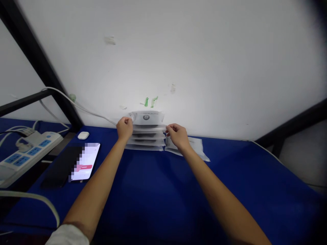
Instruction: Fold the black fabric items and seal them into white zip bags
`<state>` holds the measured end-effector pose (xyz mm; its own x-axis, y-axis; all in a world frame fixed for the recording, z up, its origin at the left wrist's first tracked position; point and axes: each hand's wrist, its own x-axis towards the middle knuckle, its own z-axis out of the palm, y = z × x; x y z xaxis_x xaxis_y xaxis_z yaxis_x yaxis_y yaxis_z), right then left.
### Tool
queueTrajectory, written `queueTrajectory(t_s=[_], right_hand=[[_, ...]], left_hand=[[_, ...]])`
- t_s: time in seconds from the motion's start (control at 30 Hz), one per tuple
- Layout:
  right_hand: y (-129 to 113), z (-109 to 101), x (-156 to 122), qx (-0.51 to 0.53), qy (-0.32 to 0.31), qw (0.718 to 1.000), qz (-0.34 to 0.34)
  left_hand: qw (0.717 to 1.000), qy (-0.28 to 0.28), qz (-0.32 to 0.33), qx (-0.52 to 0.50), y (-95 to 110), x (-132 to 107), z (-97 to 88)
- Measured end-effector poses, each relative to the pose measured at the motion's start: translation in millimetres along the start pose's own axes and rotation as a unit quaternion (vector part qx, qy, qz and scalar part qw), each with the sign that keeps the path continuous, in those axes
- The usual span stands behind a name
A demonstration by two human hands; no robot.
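A row of overlapping clear plastic pouches [146, 136] leans against the white wall at the back of the blue table [158, 194]. Each pouch seems to hold a dark item. My left hand [124, 128] is closed, pinching the left end of one pouch near the top of the row. My right hand [177, 135] is closed on the right end of the same pouch. More pouches [196, 146] lie flat on the table just right of my right hand.
A phone [85, 161] with a lit screen lies at the left beside a dark slab [60, 166]. A small white case [83, 135] sits behind them. A white power strip [25, 154] with cables lies at the far left. Black frame bars [38, 61] run along both sides.
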<state>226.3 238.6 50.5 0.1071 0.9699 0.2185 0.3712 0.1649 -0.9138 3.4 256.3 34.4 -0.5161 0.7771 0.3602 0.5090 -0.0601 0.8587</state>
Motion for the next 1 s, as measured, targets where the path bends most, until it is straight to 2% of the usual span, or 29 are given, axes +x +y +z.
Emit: queueTrajectory(t_s=[0.3, 0.73, 0.9, 1.0], right_hand=[[3.1, 0.2, -6.9, -0.011, -0.007, 1.0, 0.02], [-2.5, -1.0, -17.4, -0.004, -0.006, 1.0, 0.002], [-1.8, -2.4, -22.2, -0.02, 0.012, 1.0, -0.018], [0.2, -5.0, -29.9, -0.039, 0.039, 0.998, -0.04]], left_hand=[[1.0, -0.013, -0.023, 0.004, 0.1, -3.4, -0.3], [0.999, -0.001, -0.044, -0.01, -5.2, -8.6, -4.7], [0.999, 0.012, -0.036, -0.003, -6.7, -9.5, -7.4], [0.999, 0.035, -0.008, 0.004, -2.7, -19.3, -13.1]])
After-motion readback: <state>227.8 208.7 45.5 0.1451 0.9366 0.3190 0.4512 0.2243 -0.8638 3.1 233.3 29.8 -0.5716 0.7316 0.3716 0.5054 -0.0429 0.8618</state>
